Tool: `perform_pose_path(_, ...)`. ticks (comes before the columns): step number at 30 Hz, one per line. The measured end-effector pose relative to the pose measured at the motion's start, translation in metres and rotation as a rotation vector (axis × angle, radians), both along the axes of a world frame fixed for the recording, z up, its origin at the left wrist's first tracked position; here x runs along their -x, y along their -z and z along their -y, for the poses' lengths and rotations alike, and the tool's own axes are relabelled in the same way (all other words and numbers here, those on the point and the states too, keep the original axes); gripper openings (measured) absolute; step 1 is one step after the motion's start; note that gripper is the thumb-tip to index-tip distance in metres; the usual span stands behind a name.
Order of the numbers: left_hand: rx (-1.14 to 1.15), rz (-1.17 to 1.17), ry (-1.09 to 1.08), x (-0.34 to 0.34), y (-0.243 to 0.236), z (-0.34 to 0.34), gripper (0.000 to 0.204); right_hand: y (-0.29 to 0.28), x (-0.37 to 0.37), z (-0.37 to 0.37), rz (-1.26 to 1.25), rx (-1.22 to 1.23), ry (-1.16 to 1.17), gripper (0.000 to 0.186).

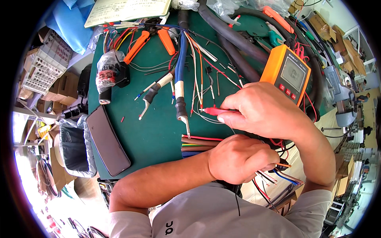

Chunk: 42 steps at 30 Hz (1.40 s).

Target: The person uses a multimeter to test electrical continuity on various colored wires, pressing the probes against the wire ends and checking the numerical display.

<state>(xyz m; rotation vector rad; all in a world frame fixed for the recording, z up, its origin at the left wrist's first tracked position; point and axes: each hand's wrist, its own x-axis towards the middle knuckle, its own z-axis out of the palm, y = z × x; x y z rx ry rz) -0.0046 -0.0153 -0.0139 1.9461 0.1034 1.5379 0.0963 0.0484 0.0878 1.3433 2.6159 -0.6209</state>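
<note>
My right hand (254, 111) grips a red test probe (218, 112), its tip at the end of a thin orange wire (200, 95) among the fanned-out leads of a cable harness. My left hand (242, 158) is closed round a bundle of coloured wires (198, 146) at the mat's front edge, with stripped ends poking out to the right. An orange handheld meter (283, 71) with a screen and red buttons lies behind my right hand. Two thick blue leads (179, 71) run down to a crimped metal lug (183, 123); a shorter lug (147, 103) lies left of them.
A phone (109, 141), a wrapped cylinder (107, 71), orange-handled pliers (139, 45), a notebook (125, 10) and thick black cables (246, 47) lie on the green mat (147, 127). A bin (77, 146) and white crate (45, 63) stand left. A distant person (363, 98) is at far right.
</note>
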Motion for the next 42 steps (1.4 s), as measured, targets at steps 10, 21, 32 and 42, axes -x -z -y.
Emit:
perform_pose_path(10,0.022,-0.028,0.054,0.003,-0.003,-0.005,0.028,-0.022,-0.047,0.018,-0.379,-0.471,0.096,0.018)
perform_pose_path(21,-0.01,0.016,0.061,-0.004,-0.003,-0.007,0.02,0.027,-0.117,0.077,-0.234,-0.864,0.275,0.058)
perform_pose_path(32,0.028,-0.036,0.056,-0.002,-0.003,-0.004,0.022,0.04,-0.11,0.068,-0.184,-0.899,0.166,0.032)
perform_pose_path(42,0.119,-0.092,0.039,0.001,0.005,0.0,0.02,0.05,-0.117,0.08,-0.348,-0.96,0.235,0.035)
